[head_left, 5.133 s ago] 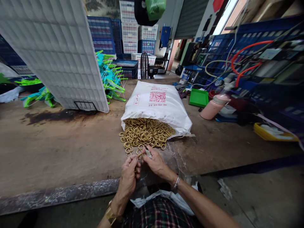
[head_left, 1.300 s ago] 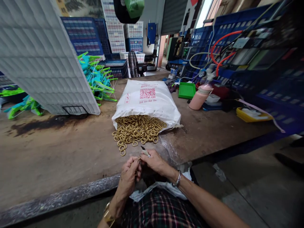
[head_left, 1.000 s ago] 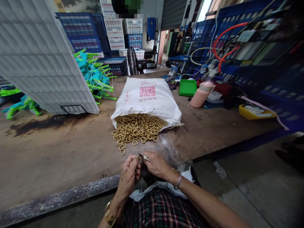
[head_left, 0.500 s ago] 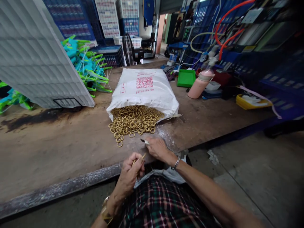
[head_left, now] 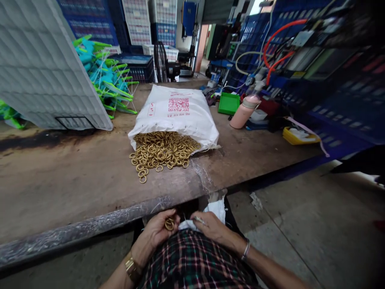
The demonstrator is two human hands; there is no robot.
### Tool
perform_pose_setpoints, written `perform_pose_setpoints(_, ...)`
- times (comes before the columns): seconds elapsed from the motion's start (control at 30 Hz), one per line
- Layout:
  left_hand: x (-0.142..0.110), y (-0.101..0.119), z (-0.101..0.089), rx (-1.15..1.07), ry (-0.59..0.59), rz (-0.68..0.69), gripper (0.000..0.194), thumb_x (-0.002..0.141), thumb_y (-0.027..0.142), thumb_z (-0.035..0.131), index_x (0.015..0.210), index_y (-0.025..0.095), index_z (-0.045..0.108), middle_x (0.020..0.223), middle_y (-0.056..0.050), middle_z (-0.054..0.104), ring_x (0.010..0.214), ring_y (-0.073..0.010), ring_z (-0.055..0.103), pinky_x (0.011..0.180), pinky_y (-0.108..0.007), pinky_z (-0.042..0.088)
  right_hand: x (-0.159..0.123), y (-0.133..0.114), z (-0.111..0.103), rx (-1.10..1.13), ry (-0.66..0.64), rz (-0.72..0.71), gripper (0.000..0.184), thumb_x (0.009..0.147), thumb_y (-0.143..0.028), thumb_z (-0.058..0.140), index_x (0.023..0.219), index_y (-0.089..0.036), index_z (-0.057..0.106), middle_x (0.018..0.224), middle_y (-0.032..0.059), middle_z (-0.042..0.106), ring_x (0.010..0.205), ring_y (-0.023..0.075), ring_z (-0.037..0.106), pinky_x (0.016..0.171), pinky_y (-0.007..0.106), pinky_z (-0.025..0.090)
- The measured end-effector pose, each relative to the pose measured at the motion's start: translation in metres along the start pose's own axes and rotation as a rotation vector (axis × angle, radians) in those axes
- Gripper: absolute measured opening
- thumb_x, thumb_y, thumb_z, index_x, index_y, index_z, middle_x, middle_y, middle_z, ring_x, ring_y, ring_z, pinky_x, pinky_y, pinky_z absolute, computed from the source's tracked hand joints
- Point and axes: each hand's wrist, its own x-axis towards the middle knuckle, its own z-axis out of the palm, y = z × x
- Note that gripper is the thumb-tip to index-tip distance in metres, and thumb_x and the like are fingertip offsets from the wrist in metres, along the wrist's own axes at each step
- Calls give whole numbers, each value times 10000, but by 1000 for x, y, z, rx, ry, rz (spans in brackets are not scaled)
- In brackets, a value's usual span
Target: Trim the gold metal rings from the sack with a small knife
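Observation:
My left hand (head_left: 159,228) is held low in front of the lap, its fingers curled round a few gold-coloured rings (head_left: 169,223). Close beside it, my right hand (head_left: 212,228) is closed, with a small thin blade-like tool (head_left: 199,220) showing between the fingers. The exact kind of tool is too blurred to make out. On the table (head_left: 99,180), a heap of the same rings (head_left: 162,150) spills from the mouth of a white woven sack (head_left: 177,116) with red print. White cloth or sacking (head_left: 217,208) lies in the lap beneath the hands.
A large whitish ribbed panel (head_left: 51,64) stands at the left, before turquoise and green plastic pieces (head_left: 105,76). At the right are a pink bottle (head_left: 242,114), a green tray (head_left: 229,103) and a yellow tray (head_left: 300,136). A black fan (head_left: 161,62) stands behind.
My right hand has drawn back from the table edge to the lap, near my left hand. My left hand has lowered and turned, so its rings show more. The view has shifted slightly.

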Motion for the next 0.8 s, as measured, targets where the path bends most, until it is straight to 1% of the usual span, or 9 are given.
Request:
perform_pose_setpoints(0.07, 7, -4, 7, -15, 39, 20, 157, 767, 20, 520, 678, 147, 494, 559, 4, 555, 512, -115, 580, 504, -213, 489, -2, 2, 0, 45, -53, -3, 211, 780, -211, 393, 611, -173, 514, 547, -45, 422, 537, 93, 375, 514, 196, 272)
perform_pose_setpoints(0.17, 14, -9, 15, -10, 65, 44, 173, 750, -5, 516, 686, 154, 493, 579, 1, 564, 544, -127, 588, 580, -239, 506, -7, 0, -4, 122, -59, -9, 210, 754, -203, 400, 558, -166, 466, 528, -58, 364, 525, 83, 318, 490, 197, 230)
perform_pose_setpoints(0.23, 15, -10, 18, 4, 76, 67, 149, 749, 5, 516, 708, 148, 508, 605, -20, 593, 554, -140, 595, 583, -248, 502, -8, 0, -6, 157, -23, 28, 214, 759, -214, 394, 587, -163, 511, 541, -51, 414, 537, 87, 355, 496, 197, 245)
perform_pose_setpoints(0.37, 11, -11, 15, 26, 74, 113, 100, 762, 35, 507, 749, 128, 543, 641, -50, 633, 560, -153, 602, 570, -259, 492, 3, 0, -10, 269, 78, 62, 221, 762, -249, 418, 758, -157, 619, 656, -6, 585, 624, 121, 498, 575, 210, 340)
perform_pose_setpoints(0.53, 0, -15, 4, 140, -21, 159, 36, 747, 113, 570, 763, 90, 594, 699, -90, 651, 621, -164, 619, 559, -250, 468, 22, -8, -16, 410, 207, 28, 271, 794, -336, 431, 829, -145, 619, 622, 8, 611, 604, 134, 534, 588, 229, 375)
perform_pose_setpoints(0.6, -17, -9, 7, 239, -117, 206, 130, 715, 197, 639, 794, 95, 618, 736, -91, 650, 671, -177, 622, 551, -250, 456, 28, -15, -19, 402, 254, 6, 286, 797, -364, 437, 808, -144, 619, 610, 5, 605, 599, 131, 530, 589, 229, 375)
perform_pose_setpoints(0.67, -45, 5, 19, 362, -253, 298, 231, 700, 290, 674, 851, 119, 639, 785, -85, 650, 701, -175, 613, 544, -242, 440, 34, -21, -22, 397, 282, 5, 296, 793, -379, 438, 782, -145, 619, 597, 2, 599, 583, 127, 522, 580, 227, 373)
perform_pose_setpoints(0.73, -86, 24, 39, 433, -375, 448, 230, 718, 325, 663, 847, 136, 653, 812, -84, 652, 728, -167, 599, 599, -251, 447, 39, -25, -22, 400, 300, 18, 295, 786, -377, 436, 765, -147, 620, 576, -3, 593, 567, 124, 514, 574, 227, 373)
perform_pose_setpoints(0.8, -131, 43, 60, 480, -526, 632, 247, 744, 376, 631, 817, 143, 669, 771, -73, 643, 717, -161, 581, 641, -266, 449, 43, -27, -21, 401, 318, 39, 288, 774, -368, 438, 758, -149, 623, 553, -6, 583, 555, 124, 506, 576, 233, 375)
